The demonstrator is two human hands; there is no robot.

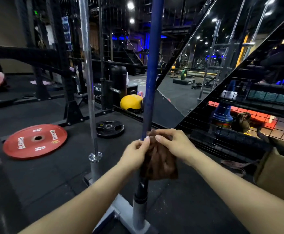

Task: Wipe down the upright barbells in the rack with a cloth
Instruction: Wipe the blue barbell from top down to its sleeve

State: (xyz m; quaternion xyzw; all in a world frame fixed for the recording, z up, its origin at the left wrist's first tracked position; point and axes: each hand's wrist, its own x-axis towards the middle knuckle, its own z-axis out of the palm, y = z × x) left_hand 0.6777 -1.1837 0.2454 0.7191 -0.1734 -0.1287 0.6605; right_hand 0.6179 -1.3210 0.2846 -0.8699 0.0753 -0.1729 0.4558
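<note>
Presently I have both hands up at the blue barbell (152, 78), which stands upright at centre frame, its lower end seated in a grey rack sleeve (138, 215) at 6 o'clock. Brown cloth (159, 164) hangs against the shaft just below the hands. Left hand (135, 153) pinches the cloth's upper edge at the bar, thumb and forefinger closed on it. Right hand (175, 144) grips the cloth's top from the 3 o'clock side, fingers curled over the fabric and touching the bar. Silver barbell (89, 78) stands upright at 10 o'clock of the hands, well apart from them, collar low near the floor. Red plate (34, 141) lies flat at 9 o'clock; small black plate (110, 128) lies between the two bars. Cardboard box (276, 173) at 3 o'clock.
</note>
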